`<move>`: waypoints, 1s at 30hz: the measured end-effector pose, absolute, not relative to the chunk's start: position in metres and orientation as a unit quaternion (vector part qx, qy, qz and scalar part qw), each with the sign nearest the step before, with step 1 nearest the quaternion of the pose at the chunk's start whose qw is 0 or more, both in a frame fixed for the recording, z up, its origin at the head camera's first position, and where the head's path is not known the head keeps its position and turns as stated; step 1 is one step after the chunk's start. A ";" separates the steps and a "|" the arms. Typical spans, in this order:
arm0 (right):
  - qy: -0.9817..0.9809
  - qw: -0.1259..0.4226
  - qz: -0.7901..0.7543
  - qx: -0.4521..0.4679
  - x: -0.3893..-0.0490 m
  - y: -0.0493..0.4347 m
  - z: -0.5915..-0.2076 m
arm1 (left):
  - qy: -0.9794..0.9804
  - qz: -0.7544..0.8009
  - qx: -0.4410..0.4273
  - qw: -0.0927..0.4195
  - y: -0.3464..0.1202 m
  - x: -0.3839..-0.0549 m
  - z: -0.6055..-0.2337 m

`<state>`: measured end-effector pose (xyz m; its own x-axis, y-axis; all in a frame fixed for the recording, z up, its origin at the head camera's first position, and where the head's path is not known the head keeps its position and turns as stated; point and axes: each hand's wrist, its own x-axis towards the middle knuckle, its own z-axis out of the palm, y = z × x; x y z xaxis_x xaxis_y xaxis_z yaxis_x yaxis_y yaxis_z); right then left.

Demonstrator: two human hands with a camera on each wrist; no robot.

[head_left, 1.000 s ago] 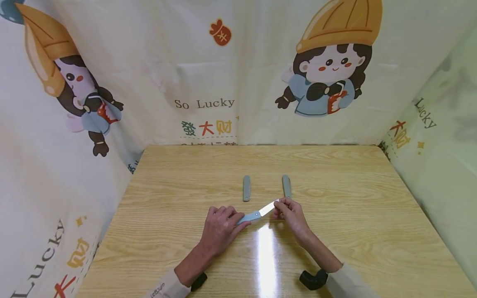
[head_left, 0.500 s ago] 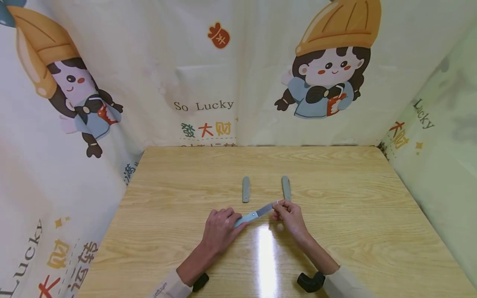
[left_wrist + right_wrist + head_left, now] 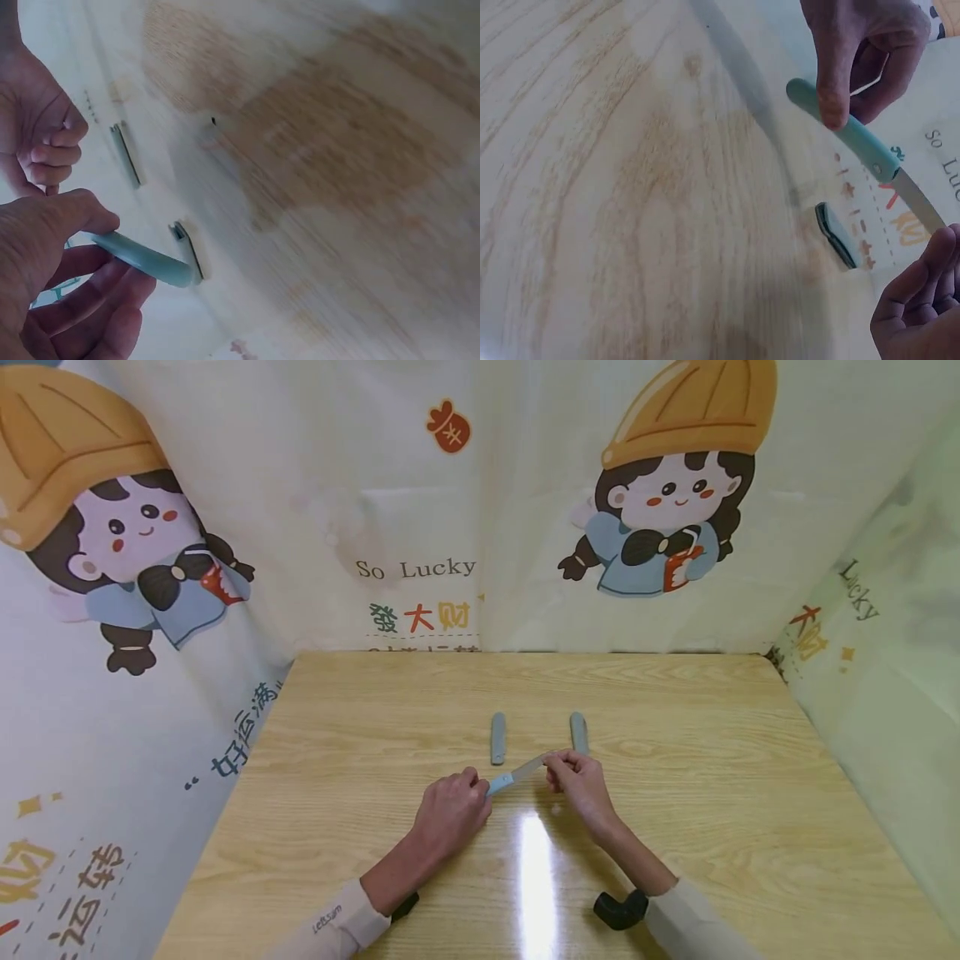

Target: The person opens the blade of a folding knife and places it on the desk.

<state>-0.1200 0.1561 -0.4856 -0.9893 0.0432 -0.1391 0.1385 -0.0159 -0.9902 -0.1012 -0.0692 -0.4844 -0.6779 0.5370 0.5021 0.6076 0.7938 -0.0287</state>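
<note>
A folding knife with a light blue handle [image 3: 500,783] is unfolded between the two hands, above the table. My left hand [image 3: 453,810] grips the handle; in the left wrist view its thumb lies on top of the handle [image 3: 146,259] and the fingers curl below. My right hand [image 3: 585,789] pinches the blade [image 3: 919,199] near its tip, which the fingertips hide. Beyond the hands lie two folded grey-green knives on the table: one knife [image 3: 498,739] behind the held blade, the other knife [image 3: 578,732] just behind the right hand.
The wooden table [image 3: 360,718] runs back to a printed cloth [image 3: 420,510], which also hangs at both sides. Light glares off the tabletop [image 3: 536,885] in front of the hands. Black curved pieces [image 3: 621,910] show by the cuffs.
Both hands and the knife have risen slightly away from the person. The left hand has turned, so its thumb no longer shows in the head view. The blade's bright glint has faded.
</note>
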 end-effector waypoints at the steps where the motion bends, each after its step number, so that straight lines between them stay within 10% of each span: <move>1: 0.701 0.028 -0.709 0.062 -0.120 0.156 -0.485 | -0.911 -0.069 -0.315 0.257 -0.069 -0.102 -0.484; 8: 0.709 0.009 -0.703 0.050 -0.119 0.156 -0.483 | -0.913 -0.091 -0.302 0.257 -0.068 -0.107 -0.484; 21: 0.733 0.055 -0.677 0.047 -0.105 0.172 -0.489 | -0.849 -0.515 -0.088 -0.080 -0.087 -0.147 -0.475; 30: 0.757 0.074 -0.648 0.045 -0.100 0.179 -0.489 | -0.873 -0.478 -0.051 -0.086 -0.097 -0.175 -0.490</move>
